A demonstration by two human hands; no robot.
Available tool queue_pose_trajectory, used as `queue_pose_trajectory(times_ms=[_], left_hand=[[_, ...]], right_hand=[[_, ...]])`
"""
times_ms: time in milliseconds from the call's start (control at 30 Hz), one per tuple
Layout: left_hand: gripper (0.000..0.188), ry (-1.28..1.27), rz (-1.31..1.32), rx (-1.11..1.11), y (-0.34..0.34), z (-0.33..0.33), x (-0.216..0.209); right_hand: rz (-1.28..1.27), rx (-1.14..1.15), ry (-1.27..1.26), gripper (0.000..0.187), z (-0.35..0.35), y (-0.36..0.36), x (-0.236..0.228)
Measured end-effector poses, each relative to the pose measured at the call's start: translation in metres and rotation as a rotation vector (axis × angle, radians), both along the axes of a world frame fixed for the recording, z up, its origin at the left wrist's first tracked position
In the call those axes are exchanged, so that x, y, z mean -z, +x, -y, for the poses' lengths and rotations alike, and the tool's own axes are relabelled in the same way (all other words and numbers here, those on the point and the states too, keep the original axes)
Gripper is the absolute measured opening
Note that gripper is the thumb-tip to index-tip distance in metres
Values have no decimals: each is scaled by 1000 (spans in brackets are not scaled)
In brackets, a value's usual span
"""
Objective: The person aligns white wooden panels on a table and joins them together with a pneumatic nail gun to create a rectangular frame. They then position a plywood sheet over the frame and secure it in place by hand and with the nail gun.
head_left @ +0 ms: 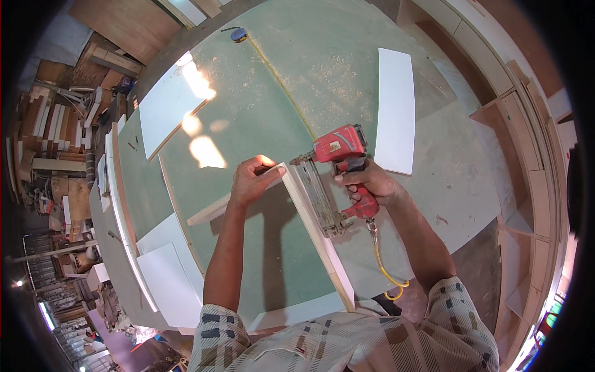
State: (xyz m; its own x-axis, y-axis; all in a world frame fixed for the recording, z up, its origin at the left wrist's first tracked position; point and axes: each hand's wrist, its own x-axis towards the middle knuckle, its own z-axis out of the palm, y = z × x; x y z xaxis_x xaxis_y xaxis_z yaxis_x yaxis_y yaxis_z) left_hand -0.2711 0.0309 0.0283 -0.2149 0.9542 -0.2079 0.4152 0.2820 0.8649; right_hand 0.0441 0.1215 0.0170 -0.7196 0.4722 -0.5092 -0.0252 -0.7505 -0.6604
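My right hand (377,182) grips the handle of a red nail gun (341,144), its fingers wrapped round it. The gun's nose points left, close to the far end of a pale wooden board (317,240) that stands on edge. My left hand (250,181) pinches that end between thumb and fingers, just left of the nose. The gun's metal magazine (317,197) slants down beside the board. A second board (224,205) runs left from near the held end; my left hand partly hides where they meet. A yellow air hose (381,263) hangs from the handle.
A blue tape measure (238,35) lies far off on the green tabletop (245,111), its yellow tape drawn out toward the gun. White panels (395,111) lie right and left. Long wooden cabinet frames (517,133) stand at right; stacked offcuts (59,127) fill the left.
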Motion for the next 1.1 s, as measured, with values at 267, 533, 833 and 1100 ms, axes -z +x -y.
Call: queue_pose_trajectory(times_ms=[267, 533, 833, 1100], left_hand=[[19, -36, 48, 9, 1, 0, -2], [20, -49, 33, 4, 3, -1, -7], [22, -55, 18, -3, 1, -2, -3], [28, -81, -39, -2, -1, -2, 0]], right_hand=[[31, -18, 59, 20, -3, -4, -4], [13, -51, 44, 19, -4, -3, 1], [25, -54, -19, 19, -6, -5, -5], [37, -92, 0, 21, -10, -4, -1]])
